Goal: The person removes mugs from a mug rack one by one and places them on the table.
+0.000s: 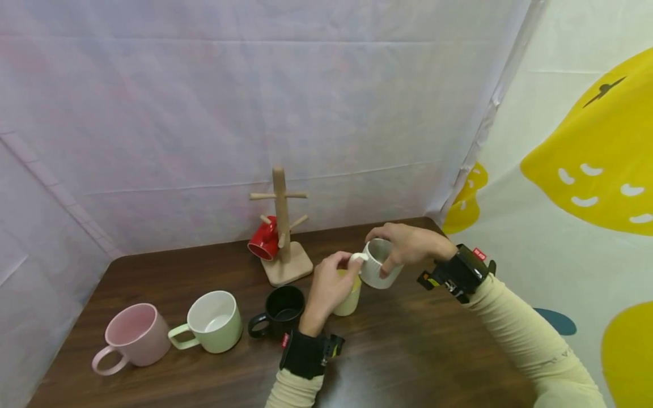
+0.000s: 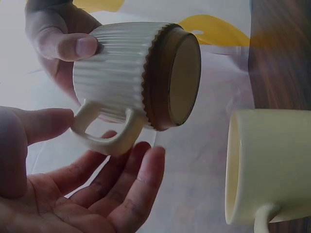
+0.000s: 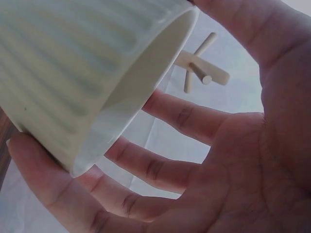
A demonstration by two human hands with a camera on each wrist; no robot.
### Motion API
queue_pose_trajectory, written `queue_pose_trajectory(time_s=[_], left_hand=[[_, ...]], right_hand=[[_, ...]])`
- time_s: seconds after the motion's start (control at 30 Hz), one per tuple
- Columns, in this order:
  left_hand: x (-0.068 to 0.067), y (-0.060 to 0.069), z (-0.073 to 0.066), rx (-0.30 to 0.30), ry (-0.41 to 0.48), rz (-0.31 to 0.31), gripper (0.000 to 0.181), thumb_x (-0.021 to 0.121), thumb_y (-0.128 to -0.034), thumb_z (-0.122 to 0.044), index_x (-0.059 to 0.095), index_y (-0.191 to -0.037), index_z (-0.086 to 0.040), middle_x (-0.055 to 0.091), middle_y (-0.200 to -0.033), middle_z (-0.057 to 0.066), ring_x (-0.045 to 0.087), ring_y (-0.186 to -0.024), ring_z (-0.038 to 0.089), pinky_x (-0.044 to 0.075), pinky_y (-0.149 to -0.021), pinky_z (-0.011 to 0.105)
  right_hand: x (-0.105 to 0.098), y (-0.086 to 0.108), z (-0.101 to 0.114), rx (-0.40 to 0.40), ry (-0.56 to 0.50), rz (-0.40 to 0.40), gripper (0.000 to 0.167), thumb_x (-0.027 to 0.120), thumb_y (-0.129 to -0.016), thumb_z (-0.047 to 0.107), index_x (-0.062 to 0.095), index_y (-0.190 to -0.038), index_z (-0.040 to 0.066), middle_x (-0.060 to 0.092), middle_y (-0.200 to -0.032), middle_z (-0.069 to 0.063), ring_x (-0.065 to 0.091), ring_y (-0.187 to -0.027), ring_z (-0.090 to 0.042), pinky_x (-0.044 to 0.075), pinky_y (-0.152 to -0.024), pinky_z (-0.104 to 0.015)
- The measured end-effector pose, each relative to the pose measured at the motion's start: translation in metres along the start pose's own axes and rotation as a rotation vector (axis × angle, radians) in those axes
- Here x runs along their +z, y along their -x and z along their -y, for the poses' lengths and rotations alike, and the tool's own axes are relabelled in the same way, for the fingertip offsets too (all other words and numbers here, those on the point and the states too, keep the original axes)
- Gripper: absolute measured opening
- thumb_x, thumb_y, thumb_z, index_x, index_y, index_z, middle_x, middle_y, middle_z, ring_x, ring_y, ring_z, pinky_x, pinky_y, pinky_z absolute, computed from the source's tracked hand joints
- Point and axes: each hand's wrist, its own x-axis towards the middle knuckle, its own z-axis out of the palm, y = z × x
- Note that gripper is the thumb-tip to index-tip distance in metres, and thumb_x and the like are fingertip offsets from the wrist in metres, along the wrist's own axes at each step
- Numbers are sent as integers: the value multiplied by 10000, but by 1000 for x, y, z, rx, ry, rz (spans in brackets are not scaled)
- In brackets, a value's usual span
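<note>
My sleeves [image 1: 530, 340]: cream. Ribbed mug [image 2: 121, 73]: white, brown-based. From the left edge of the wood-grained brown bench [image 1: 433, 345]: pink mug [image 1: 140, 337], pale-green mug [image 1: 220, 331], black mug [image 1: 285, 324], pale-yellow mug [image 2: 274, 165]; near its back edge, red mug [image 1: 262, 241].

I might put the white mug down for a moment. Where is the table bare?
The widest bare patch on the table is front right, between the left wristband and right sleeve. Another lies behind the pink mug and green mug, left of the wooden rack. The middle is crowded: black mug, yellow mug, white mug, left hand, right hand.
</note>
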Motion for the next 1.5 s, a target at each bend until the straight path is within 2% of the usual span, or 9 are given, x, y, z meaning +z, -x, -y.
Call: queue_pose_trajectory(time_s=[0.23, 0.47, 0.63, 0.73, 0.83, 0.97, 1.1, 1.33, 1.5], left_hand=[[1, 1, 0, -4, -2, 41, 251, 632, -960, -330, 715, -947, -93, 720, -949, 45, 656, -898, 182, 507, -843, 399], [-2, 3, 0, -32, -23, 195, 302, 564, -997, -377, 654, -866, -120, 691, -861, 17, 617, -741, 121, 491, -669, 310], [-2, 3, 1, 21, -57, 287, 315, 517, -1024, -299, 594, -785, -109, 559, -750, -28, 513, -658, 97, 409, -595, 256], [-1, 4, 1, 43, -30, 327, 327, 502, -1028, -241, 586, -766, -64, 494, -714, -42, 466, -616, 91, 382, -565, 234], [0, 5, 2, -10, 74, 362, 349, 479, -1042, -242, 585, -819, 4, 501, -691, -39, 471, -577, 93, 393, -545, 234], [2, 6, 4, -90, 189, 374, 417, 436, -1065, -295, 548, -874, 59, 494, -661, -7, 517, -580, 202, 453, -547, 261], [5, 7, 5, -110, 219, 355, 426, 419, -1070, -304, 525, -832, 33, 487, -650, 9, 540, -622, 286, 491, -577, 280], [8, 9, 6, -124, 227, 335, 420, 422, -1069, -290, 541, -834, 38, 474, -630, 8, 502, -579, 205, 503, -581, 323], [9, 9, 8, -131, 236, 335, 406, 426, -1068, -291, 537, -842, 28, 461, -651, 4, 481, -585, 163, 479, -564, 276]], right_hand=[[3, 1, 4, 15, 40, 17, 736, 880, -690, 269, 556, -1338, 138, 562, -1246, -107, 546, -1038, -299, 490, -770, -350], [6, 4, 8, -16, 70, 39, 707, 883, -669, 217, 581, -1303, 140, 577, -1167, -116, 567, -998, -303, 492, -732, -333], [10, 5, 9, -35, 83, 60, 692, 884, -647, 169, 599, -1277, 138, 574, -1146, -117, 580, -978, -304, 498, -713, -315], [12, 5, 8, -57, 102, 64, 697, 883, -629, 159, 604, -1268, 127, 577, -1134, -117, 587, -959, -295, 498, -706, -309], [12, 5, 8, -68, 113, 63, 689, 884, -633, 165, 604, -1263, 148, 576, -1144, -111, 585, -970, -295, 495, -715, -315], [11, 6, 8, -64, 113, 65, 682, 884, -656, 182, 598, -1275, 184, 571, -1180, -111, 576, -1003, -307, 497, -731, -335], [12, 7, 8, -68, 108, 68, 691, 887, -660, 186, 595, -1286, 181, 568, -1189, -116, 575, -1006, -304, 501, -729, -335], [15, 4, 5, -86, 104, 69, 693, 881, -651, 177, 595, -1282, 168, 572, -1163, -119, 583, -982, -290, 496, -728, -323], [17, 3, 4, -74, 93, 82, 705, 881, -661, 194, 586, -1300, 175, 564, -1172, -117, 579, -983, -283, 494, -727, -316]])
